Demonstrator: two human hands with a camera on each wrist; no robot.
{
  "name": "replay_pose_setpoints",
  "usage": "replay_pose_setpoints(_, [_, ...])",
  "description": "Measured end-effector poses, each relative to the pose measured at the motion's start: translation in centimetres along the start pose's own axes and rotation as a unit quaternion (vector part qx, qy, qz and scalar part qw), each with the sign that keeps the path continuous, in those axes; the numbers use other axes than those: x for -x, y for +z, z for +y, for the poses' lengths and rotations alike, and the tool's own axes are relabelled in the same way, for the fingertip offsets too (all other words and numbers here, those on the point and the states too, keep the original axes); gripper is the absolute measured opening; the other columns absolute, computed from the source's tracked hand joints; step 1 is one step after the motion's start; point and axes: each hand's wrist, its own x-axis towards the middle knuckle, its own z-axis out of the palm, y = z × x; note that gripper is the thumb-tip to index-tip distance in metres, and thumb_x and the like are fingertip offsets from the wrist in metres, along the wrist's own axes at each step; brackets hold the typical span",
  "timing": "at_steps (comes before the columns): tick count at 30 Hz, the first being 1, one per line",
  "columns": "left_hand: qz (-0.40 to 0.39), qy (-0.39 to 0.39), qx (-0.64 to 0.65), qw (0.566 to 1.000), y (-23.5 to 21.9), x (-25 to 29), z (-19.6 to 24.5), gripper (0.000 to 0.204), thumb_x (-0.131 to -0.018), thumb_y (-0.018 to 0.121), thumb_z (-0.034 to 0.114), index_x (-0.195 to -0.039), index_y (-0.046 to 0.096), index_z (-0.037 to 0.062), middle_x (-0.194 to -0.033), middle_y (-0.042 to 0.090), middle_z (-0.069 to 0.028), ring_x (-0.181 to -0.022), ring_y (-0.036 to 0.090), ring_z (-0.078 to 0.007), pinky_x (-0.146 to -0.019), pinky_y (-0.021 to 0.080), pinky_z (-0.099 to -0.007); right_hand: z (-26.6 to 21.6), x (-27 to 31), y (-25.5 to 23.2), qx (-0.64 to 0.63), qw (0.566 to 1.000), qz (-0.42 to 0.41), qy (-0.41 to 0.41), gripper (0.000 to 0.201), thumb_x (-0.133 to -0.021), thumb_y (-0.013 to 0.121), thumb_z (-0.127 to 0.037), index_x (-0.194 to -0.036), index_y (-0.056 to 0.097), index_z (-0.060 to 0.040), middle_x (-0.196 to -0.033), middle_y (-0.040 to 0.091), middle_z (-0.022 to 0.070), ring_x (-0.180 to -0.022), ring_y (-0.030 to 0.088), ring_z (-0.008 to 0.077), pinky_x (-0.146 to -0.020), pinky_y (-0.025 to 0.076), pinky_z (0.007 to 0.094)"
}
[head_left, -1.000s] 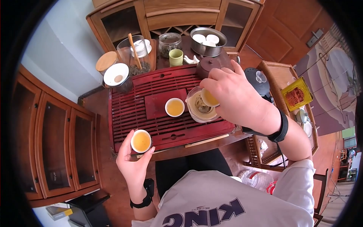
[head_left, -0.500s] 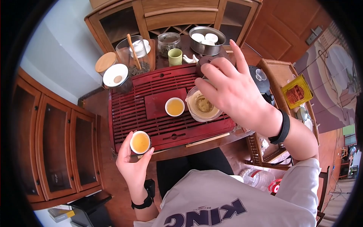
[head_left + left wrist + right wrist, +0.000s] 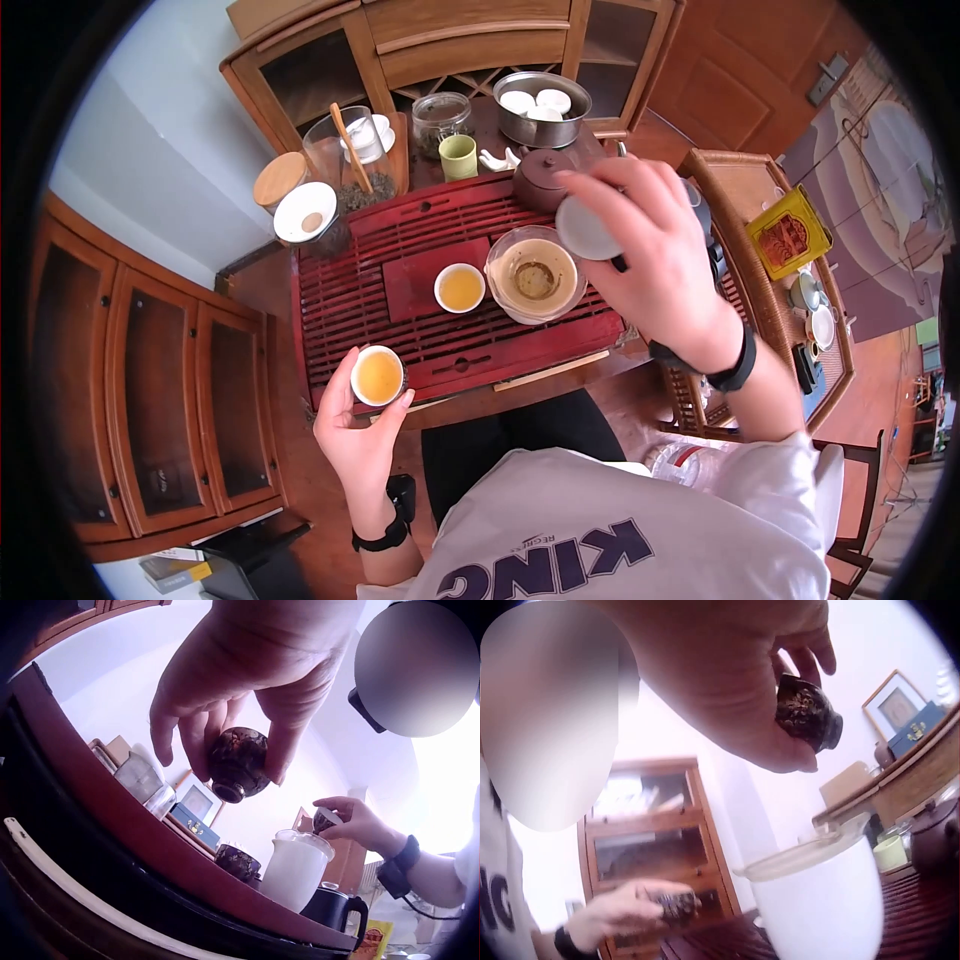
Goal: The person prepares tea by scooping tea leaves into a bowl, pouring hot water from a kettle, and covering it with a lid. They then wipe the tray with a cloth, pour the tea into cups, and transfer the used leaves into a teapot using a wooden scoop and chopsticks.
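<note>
My left hand [image 3: 358, 437] pinches a dark patterned teacup [image 3: 241, 761] between thumb and fingers, upright and holding amber tea, in front of the tray's near left edge. In my right hand [image 3: 655, 245] is a second dark patterned teacup [image 3: 804, 712], tipped on its side, its pale inside [image 3: 585, 230] showing no tea. It hangs just right of and above a white pitcher [image 3: 817, 900], whose top carries a round strainer [image 3: 520, 300] with dark wet bits in the middle. A third teacup [image 3: 460, 288], filled with amber tea, stands on the red slatted tea tray [image 3: 350, 320].
Behind the pitcher sits a brown clay teapot [image 3: 541, 182], with a green cup [image 3: 458, 157] and a metal bowl [image 3: 545, 128] of white cups farther back. Glass tea jars [image 3: 442, 120] line the back. A rattan shelf [image 3: 735, 175] with a yellow tin [image 3: 790, 233] stands right.
My right hand, first tipping tea over the strainer, lifted and turned, and now holds its teacup with the pale inside showing, right of the pitcher. My left hand has stayed nearly still with its teacup.
</note>
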Motion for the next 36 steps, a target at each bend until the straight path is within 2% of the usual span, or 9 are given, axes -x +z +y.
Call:
replay_pose_setpoints(2, [-0.010, 0.001, 0.015, 1.000, 0.2, -0.5, 0.1, 0.068, -0.071, 0.082, -0.009, -0.133, 0.054, -0.0064, -0.124, 0.064, -0.0142, -0.114, 0.062, -0.0195, -0.100, 0.049, -0.0324, -0.3, 2.1, 0.1, -0.069, 0.985, 0.063, 0.142, 0.067, -0.059, 0.076, 0.005, -0.124, 0.062, -0.0042, -0.113, 0.062, 0.0121, -0.101, 0.059, 0.0323, -0.092, 0.049, 0.0390])
replay_pose_setpoints(5, [-0.026, 0.000, 0.034, 0.999, 0.9, -1.2, 0.9, 0.069, -0.071, 0.081, -0.009, -0.133, 0.053, -0.0070, -0.124, 0.064, -0.0149, -0.114, 0.062, -0.0196, -0.101, 0.049, -0.0325, -1.5, 6.0, 0.8, -0.173, 0.930, 0.101, 0.310, 0.071, -0.066, 0.078, 0.003, -0.133, 0.056, -0.0026, -0.112, 0.063, 0.0142, -0.104, 0.063, 0.0290, -0.090, 0.051, 0.0372])
replay_pose_setpoints(9, [-0.054, 0.003, 0.046, 0.997, 1.8, -2.5, 2.4, 0.068, -0.071, 0.080, -0.010, -0.133, 0.053, -0.0073, -0.124, 0.064, -0.0152, -0.115, 0.062, -0.0197, -0.101, 0.049, -0.0328, -3.1, 10.8, 3.5, -0.261, 0.885, 0.097, 0.374, 0.079, -0.067, 0.082, -0.001, -0.140, 0.050, -0.0010, -0.110, 0.064, 0.0138, -0.101, 0.064, 0.0263, -0.090, 0.051, 0.0360])
replay_pose_setpoints(15, [-0.081, 0.032, 0.036, 0.996, 4.4, -4.2, 4.9, 0.069, -0.072, 0.081, -0.008, -0.134, 0.052, -0.0074, -0.123, 0.064, -0.0151, -0.114, 0.063, -0.0200, -0.100, 0.050, -0.0319, -3.6, 13.3, 5.6, -0.266, 0.869, 0.097, 0.406, 0.084, -0.069, 0.085, -0.007, -0.143, 0.046, 0.0004, -0.109, 0.066, 0.0128, -0.103, 0.064, 0.0257, -0.091, 0.051, 0.0357])
replay_pose_setpoints(17, [-0.098, 0.039, 0.038, 0.994, 5.3, -4.7, 5.5, 0.068, -0.072, 0.080, -0.008, -0.133, 0.052, -0.0073, -0.123, 0.064, -0.0151, -0.114, 0.063, -0.0198, -0.100, 0.050, -0.0321, -3.5, 13.4, 5.7, -0.252, 0.879, 0.076, 0.398, 0.085, -0.070, 0.084, -0.003, -0.145, 0.044, -0.0005, -0.116, 0.065, 0.0117, -0.109, 0.061, 0.0205, -0.095, 0.050, 0.0352])
replay_pose_setpoints(20, [-0.110, 0.050, 0.047, 0.992, 6.8, -5.5, 5.9, 0.067, -0.071, 0.080, -0.009, -0.133, 0.053, -0.0071, -0.122, 0.065, -0.0148, -0.113, 0.063, -0.0196, -0.099, 0.050, -0.0322, -3.2, 13.5, 6.7, -0.191, 0.912, 0.076, 0.354, 0.081, -0.067, 0.083, -0.009, -0.141, 0.050, -0.0031, -0.113, 0.063, 0.0147, -0.102, 0.060, 0.0311, -0.088, 0.050, 0.0396])
replay_pose_setpoints(25, [-0.127, 0.076, 0.040, 0.988, 8.8, -6.2, 6.4, 0.066, -0.071, 0.080, -0.009, -0.131, 0.053, -0.0066, -0.121, 0.064, -0.0135, -0.113, 0.062, -0.0191, -0.100, 0.049, -0.0329, -3.4, 13.4, 7.7, -0.154, 0.917, 0.105, 0.352, 0.072, -0.066, 0.080, -0.008, -0.133, 0.056, -0.0038, -0.111, 0.063, 0.0139, -0.099, 0.060, 0.0307, -0.086, 0.051, 0.0394])
replay_pose_setpoints(31, [-0.142, 0.068, 0.034, 0.987, 10.2, -6.5, 6.5, 0.066, -0.071, 0.081, -0.008, -0.131, 0.054, -0.0057, -0.121, 0.064, -0.0127, -0.114, 0.061, -0.0191, -0.100, 0.049, -0.0329, -3.4, 13.9, 9.1, -0.071, 0.944, 0.151, 0.284, 0.066, -0.063, 0.080, -0.008, -0.126, 0.059, -0.0018, -0.113, 0.064, 0.0133, -0.094, 0.062, 0.0295, -0.082, 0.051, 0.0385])
replay_pose_setpoints(36, [-0.137, 0.127, -0.050, 0.981, 10.9, -6.5, 6.9, 0.065, -0.071, 0.082, -0.006, -0.131, 0.056, -0.0023, -0.121, 0.064, -0.0112, -0.114, 0.062, -0.0189, -0.101, 0.048, -0.0327, -3.3, 14.3, 9.6, -0.064, 0.947, 0.155, 0.272, 0.066, -0.063, 0.079, -0.010, -0.126, 0.058, -0.0024, -0.115, 0.064, 0.0128, -0.095, 0.063, 0.0291, -0.081, 0.051, 0.0383])
